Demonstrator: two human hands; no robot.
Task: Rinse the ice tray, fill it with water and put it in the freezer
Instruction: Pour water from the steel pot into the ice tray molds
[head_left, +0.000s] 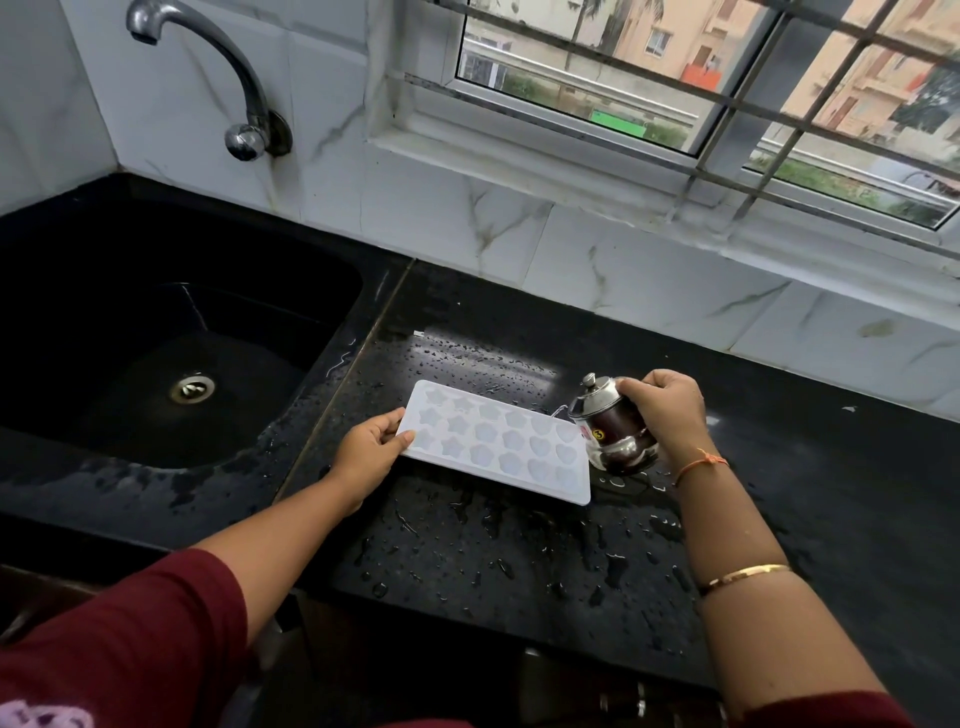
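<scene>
Centrally, I see the white ice tray (496, 441) lying on the wet black countertop (519, 566), just right of the sink (156, 332). Left hand (371, 449): thumb and fingers pinch the tray's left short edge. Right hand (665, 410): fingers curl round a small lidded steel jug (610, 426), which is tilted with its spout at the tray's right end.

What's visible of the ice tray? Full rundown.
The ice tray is a white, translucent-looking plastic rectangle with rounded corners and three rows of moulded cavities, stars toward the left, hearts toward the right. It lies flat on the wet black counter, right of the sink. The left hand grips its left short edge, thumb on top. The right hand tilts a steel jug at its right end. Water level in the cavities cannot be told.
</scene>
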